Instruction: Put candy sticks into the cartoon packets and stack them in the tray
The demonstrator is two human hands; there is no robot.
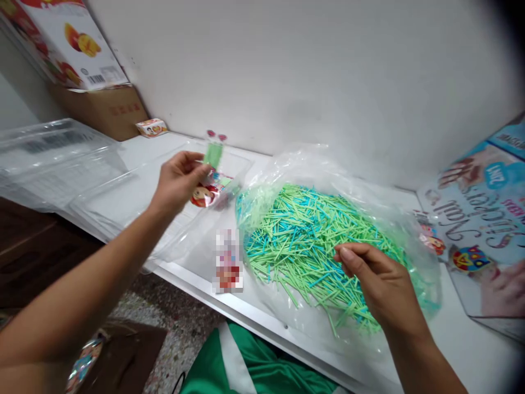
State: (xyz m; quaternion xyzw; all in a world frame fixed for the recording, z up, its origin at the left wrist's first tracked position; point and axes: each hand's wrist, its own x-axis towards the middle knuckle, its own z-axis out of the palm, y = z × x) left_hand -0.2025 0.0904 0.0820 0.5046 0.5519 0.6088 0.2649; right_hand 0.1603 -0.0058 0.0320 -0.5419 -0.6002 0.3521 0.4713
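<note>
My left hand (180,178) is closed, pinching a small see-through packet (214,155) with a green part and two pink shapes at its top. Just below the fingers shows a printed red-haired figure (204,196); I cannot tell whether it belongs to that packet. My right hand (379,276) hovers over a large clear plastic bag (303,158) spread open on the table. Its thumb and fingertips press together, and anything between them is too small to see. Many thin green and blue sticks (311,235) fill the bag. A blurred-out printed card (228,268) lies left of it.
Clear plastic trays (61,164) stand at the left, overhanging the white table's edge. A small orange-and-white box (152,127) and larger cartons (102,109) are against the wall. A "Nail Stickers" box (476,219) stands at the right, with another printed figure (431,241) beside it.
</note>
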